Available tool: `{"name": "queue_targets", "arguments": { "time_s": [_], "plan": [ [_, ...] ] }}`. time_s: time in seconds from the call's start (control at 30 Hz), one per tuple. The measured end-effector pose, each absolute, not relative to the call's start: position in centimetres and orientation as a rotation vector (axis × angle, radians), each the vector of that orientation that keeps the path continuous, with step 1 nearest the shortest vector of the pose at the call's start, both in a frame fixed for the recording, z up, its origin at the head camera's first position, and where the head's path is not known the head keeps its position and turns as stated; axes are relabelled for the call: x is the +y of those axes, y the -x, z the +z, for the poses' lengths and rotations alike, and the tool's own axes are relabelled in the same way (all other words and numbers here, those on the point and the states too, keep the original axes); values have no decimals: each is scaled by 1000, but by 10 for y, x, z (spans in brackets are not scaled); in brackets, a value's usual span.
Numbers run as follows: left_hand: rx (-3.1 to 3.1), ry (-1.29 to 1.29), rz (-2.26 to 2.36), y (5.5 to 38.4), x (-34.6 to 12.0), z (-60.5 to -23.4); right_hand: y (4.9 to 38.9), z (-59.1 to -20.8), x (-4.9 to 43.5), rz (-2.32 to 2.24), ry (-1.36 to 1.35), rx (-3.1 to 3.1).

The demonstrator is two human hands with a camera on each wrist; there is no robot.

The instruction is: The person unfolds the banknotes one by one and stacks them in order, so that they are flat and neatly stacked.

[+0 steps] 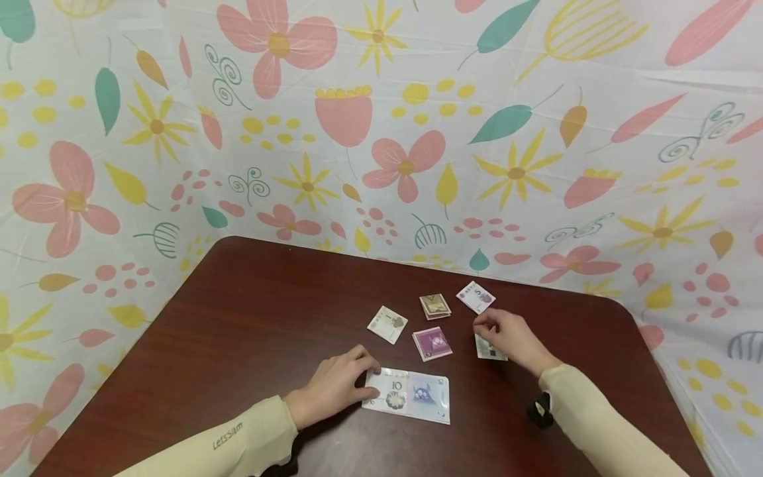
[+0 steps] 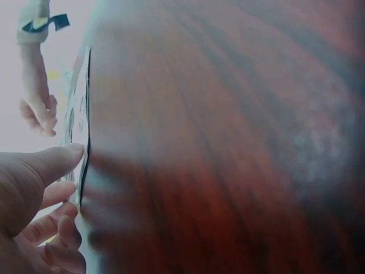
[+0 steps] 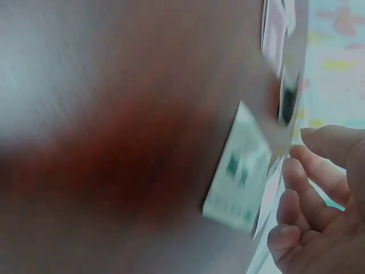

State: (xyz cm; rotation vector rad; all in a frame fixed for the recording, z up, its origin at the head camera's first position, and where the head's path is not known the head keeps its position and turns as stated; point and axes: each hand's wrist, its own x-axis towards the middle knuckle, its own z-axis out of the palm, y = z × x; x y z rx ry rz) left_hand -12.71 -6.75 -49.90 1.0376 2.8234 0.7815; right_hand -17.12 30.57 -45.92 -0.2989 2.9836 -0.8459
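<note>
A pale blue and white banknote [image 1: 420, 395] marked 10 lies flat near the front of the table. My left hand [image 1: 336, 384] holds its left end between thumb and curled fingers; in the left wrist view the thumb [image 2: 57, 162] rests at the note's edge. My right hand [image 1: 509, 334] hovers over a folded green-grey note [image 1: 492, 351], fingers loosely bent and holding nothing. The right wrist view has that green note [image 3: 236, 174] lying apart from the fingertips. Just beyond the right hand is a folded lilac note [image 1: 475, 296] marked 5.
Between the hands lie a folded purple note [image 1: 432, 344], a folded brown note [image 1: 435, 306] and a folded whitish note [image 1: 387, 324]. They rest on a dark reddish-brown table [image 1: 268, 311]. A flower-printed cloth [image 1: 405, 232] hangs behind the table's far edge.
</note>
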Motion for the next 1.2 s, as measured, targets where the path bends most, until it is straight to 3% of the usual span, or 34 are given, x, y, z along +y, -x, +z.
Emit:
{"name": "queue_targets", "arguments": {
  "time_s": [0.47, 1.2],
  "plan": [
    [2817, -1013, 792, 128, -68, -498, 229, -476, 340, -748, 76, 3062],
    [2825, -1065, 796, 128, -68, -498, 236, -472, 337, -805, -140, 2953]
  ]
}}
